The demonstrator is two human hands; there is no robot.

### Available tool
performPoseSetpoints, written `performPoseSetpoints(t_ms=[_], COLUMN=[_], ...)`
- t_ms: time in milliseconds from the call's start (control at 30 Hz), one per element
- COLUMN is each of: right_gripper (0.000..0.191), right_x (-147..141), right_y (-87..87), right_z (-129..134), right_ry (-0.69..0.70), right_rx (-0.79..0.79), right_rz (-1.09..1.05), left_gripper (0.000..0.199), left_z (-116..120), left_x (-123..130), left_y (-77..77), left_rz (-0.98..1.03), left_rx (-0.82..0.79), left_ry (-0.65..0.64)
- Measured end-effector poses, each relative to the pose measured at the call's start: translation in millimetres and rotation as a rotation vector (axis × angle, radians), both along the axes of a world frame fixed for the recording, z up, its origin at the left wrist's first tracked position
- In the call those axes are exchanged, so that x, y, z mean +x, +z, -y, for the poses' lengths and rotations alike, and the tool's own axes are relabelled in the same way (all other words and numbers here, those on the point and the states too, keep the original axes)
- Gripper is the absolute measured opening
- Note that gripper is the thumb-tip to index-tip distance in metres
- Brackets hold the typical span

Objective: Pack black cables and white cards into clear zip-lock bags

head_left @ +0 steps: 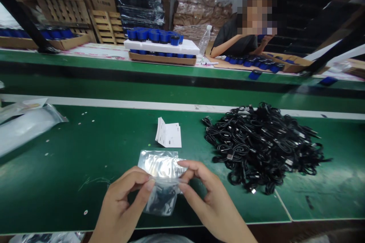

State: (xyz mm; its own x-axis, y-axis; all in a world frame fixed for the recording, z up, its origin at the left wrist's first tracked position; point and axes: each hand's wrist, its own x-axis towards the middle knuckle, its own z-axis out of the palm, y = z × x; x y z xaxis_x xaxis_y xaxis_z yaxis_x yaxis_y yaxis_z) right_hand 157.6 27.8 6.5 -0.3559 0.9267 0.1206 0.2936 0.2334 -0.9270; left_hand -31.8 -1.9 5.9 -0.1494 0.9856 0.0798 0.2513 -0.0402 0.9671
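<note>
Clear plastic bag (163,202), something dark inside, was held over the counter (68,182) near its front edge. Left hand (124,193) pinched one end of its upper edge between thumb and forefinger; right hand (207,191) gripped the other, forefinger extended higher, both wrists angled inward.

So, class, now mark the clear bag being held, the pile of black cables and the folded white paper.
Held clear bag (161,200): head view, on its lower part.
Pile of black cables (264,144): head view, on its middle.
Folded white paper (173,135): head view, on its right panel.
</note>
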Motion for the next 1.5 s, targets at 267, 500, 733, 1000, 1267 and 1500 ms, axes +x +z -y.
performPoseSetpoints(t_ms=[267,500,733,1000,1267,1500], right_gripper=[0.015,0.02,0.021,0.013,0.01,0.015], right_x=[-36.1,-58.0,-48.3,-27.3,-22.9,-23.0], right_y=[-23.8,-48.3,-39.2,-13.8,-11.3,-8.6], right_z=[9.7,28.1,28.7,11.2,8.3,8.7], right_ry=[-0.191,-0.178,-0.168,-0.103,-0.11,-0.106], right_rx=[-0.103,0.137,0.135,0.023,-0.05,0.009], right_rz=[-0.247,-0.058,-0.03,-0.167,-0.207,-0.243], left_gripper=[0.029,0.018,0.017,0.018,0.014,0.014], left_z=[0.0,14.6,15.0,1.9,-0.1,1.4], left_x=[18.3,41.7,34.4,5.5,-15.0,-16.5], left_y=[-15.7,-34.7,-36.5,-14.3,-5.8,-8.0], left_rz=[-0.024,-0.121,-0.12,-0.104,-0.201,-0.262], left_rx=[-0.158,0.066,0.1,0.043,-0.004,0.034], left_ry=[0.008,0.214,0.224,-0.021,-0.141,-0.13])
